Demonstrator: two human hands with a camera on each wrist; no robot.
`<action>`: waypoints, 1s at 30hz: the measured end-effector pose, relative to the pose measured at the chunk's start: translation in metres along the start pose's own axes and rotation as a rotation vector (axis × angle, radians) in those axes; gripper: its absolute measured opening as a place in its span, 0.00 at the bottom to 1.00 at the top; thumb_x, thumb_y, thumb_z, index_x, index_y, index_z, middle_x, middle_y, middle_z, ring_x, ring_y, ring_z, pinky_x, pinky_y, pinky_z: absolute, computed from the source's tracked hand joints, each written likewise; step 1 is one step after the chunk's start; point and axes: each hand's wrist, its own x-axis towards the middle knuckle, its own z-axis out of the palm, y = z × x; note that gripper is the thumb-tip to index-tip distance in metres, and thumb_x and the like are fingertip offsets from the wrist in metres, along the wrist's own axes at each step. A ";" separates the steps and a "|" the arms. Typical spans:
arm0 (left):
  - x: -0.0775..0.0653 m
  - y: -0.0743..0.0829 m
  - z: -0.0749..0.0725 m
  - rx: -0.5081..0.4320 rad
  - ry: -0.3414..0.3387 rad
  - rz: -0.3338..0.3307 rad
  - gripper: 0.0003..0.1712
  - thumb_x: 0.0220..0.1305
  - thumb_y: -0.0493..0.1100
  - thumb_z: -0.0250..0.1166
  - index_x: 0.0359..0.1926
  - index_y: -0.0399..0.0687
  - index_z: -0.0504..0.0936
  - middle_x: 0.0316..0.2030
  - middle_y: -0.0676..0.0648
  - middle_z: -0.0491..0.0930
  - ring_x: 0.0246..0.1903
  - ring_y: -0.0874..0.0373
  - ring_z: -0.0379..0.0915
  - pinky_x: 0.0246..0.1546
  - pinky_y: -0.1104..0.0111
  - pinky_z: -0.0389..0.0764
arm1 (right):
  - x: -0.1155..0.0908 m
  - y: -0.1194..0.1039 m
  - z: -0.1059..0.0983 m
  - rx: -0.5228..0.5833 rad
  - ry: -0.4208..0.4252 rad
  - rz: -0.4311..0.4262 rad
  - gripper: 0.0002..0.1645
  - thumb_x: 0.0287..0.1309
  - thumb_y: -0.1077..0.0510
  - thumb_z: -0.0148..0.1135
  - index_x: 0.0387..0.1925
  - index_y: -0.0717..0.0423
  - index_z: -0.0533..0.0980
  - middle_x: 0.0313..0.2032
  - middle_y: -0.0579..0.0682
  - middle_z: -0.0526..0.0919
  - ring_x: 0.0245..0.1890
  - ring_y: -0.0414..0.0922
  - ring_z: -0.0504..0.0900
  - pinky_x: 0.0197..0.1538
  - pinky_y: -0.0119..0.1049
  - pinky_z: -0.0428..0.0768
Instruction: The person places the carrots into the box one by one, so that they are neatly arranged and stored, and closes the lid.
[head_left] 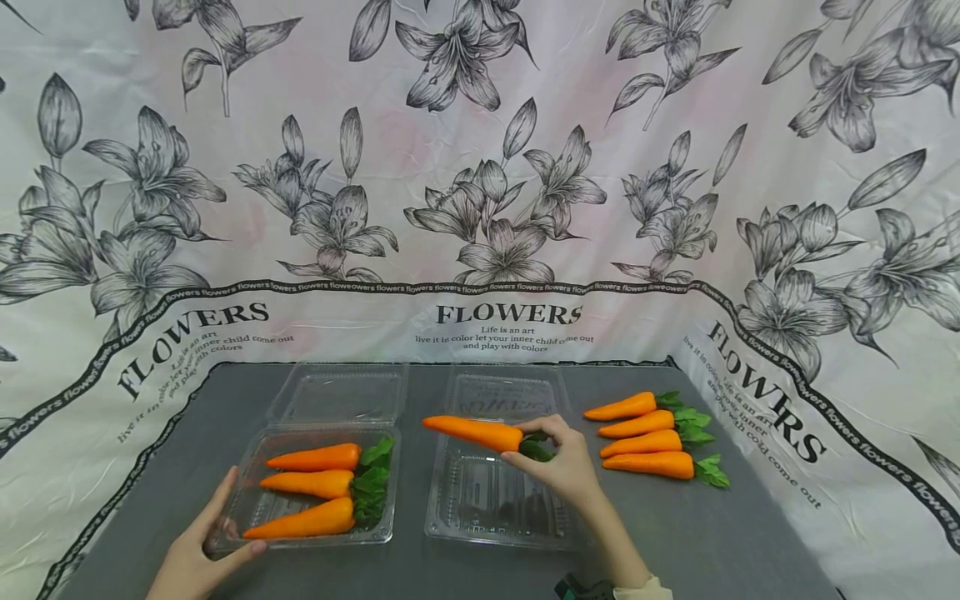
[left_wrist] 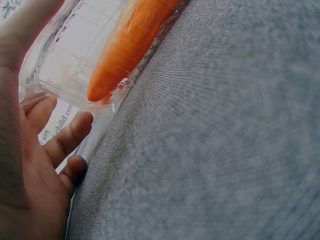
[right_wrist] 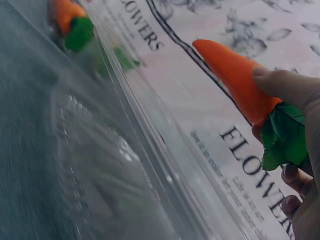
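An orange carrot (head_left: 472,432) with green leaves is held by my right hand (head_left: 558,467), thumb and fingers pinching its leafy end. It hangs in the air, tip to the left, above a lidded clear plastic container (head_left: 480,533) standing open. In the right wrist view the carrot (right_wrist: 235,75) shows between thumb and fingers. My left hand (head_left: 198,542), thumb and fingers spread, touches the near left corner of another clear container (head_left: 375,536). Three carrots (head_left: 307,483) lie side by side in it, leaves to the right. One carrot (left_wrist: 132,47) shows through its wall in the left wrist view.
Several carrots (head_left: 648,465) lie in a row on the grey tabletop (head_left: 750,550) at the right, leaves pointing right. Both containers' lids are folded back toward the flower-printed cloth (head_left: 510,333) behind the table, including the left lid (head_left: 341,396).
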 end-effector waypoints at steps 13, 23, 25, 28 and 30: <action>-0.001 0.000 -0.001 -0.003 0.004 0.004 0.68 0.67 0.59 0.74 0.86 0.69 0.29 0.37 0.47 0.73 0.35 0.59 0.64 0.33 0.65 0.65 | 0.010 -0.026 0.040 0.079 -0.086 -0.012 0.21 0.49 0.52 0.87 0.47 0.46 0.89 0.42 0.43 0.83 0.43 0.41 0.78 0.52 0.47 0.76; 0.002 -0.003 0.000 0.002 0.006 0.001 0.68 0.68 0.60 0.74 0.85 0.71 0.29 0.37 0.47 0.73 0.35 0.58 0.63 0.33 0.65 0.64 | 0.014 -0.043 0.065 0.125 -0.122 -0.059 0.21 0.50 0.52 0.86 0.46 0.49 0.89 0.43 0.44 0.85 0.43 0.41 0.77 0.49 0.43 0.77; 0.002 -0.004 0.001 0.005 0.009 0.006 0.68 0.68 0.60 0.74 0.85 0.71 0.29 0.37 0.47 0.73 0.35 0.58 0.63 0.33 0.65 0.64 | 0.014 -0.045 0.069 0.129 -0.125 -0.075 0.21 0.50 0.52 0.86 0.46 0.49 0.89 0.43 0.43 0.85 0.43 0.40 0.77 0.51 0.45 0.76; 0.002 -0.004 0.001 0.006 0.012 0.012 0.67 0.68 0.60 0.74 0.85 0.71 0.29 0.37 0.47 0.73 0.34 0.58 0.62 0.33 0.65 0.63 | 0.014 -0.049 0.077 0.124 -0.137 -0.080 0.21 0.49 0.51 0.87 0.46 0.49 0.89 0.44 0.42 0.85 0.44 0.39 0.78 0.53 0.45 0.76; 0.002 -0.004 0.001 0.003 0.012 0.013 0.67 0.68 0.60 0.74 0.86 0.71 0.29 0.37 0.47 0.72 0.34 0.58 0.61 0.32 0.65 0.63 | 0.013 -0.052 0.083 0.118 -0.149 -0.078 0.22 0.50 0.50 0.86 0.47 0.48 0.89 0.44 0.41 0.84 0.45 0.39 0.78 0.52 0.44 0.76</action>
